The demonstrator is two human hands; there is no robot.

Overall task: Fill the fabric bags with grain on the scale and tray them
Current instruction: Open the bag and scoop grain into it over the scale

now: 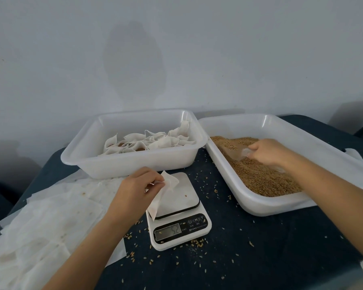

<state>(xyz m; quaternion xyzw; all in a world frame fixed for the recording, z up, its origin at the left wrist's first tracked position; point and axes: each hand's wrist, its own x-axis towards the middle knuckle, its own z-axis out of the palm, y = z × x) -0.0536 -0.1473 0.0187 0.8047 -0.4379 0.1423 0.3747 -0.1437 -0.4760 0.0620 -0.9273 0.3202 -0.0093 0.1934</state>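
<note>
1. White cloth makes up the small fabric bag (166, 189) that the left hand (136, 189) pinches at its top edge, with fingers (155, 182) curled on it.
2. That bag hangs over the white scale (176, 208), which sits near the middle of the dark blue bench (270, 248).
3. The right hand (268, 152) grips a clear scoop (237, 152), fingers wrapped round its handle.
4. The scoop lies in the brown grain (260, 176) inside the white tub (260, 206) on the right side of the bench.
5. At the back, left of the tub, a white tray (117, 164) holds many filled bags (149, 141).
6. A pile of flat empty bags (42, 222) lies at the left edge of the bench.
7. Loose grains (197, 242) are scattered on the bench around the scale.
</note>
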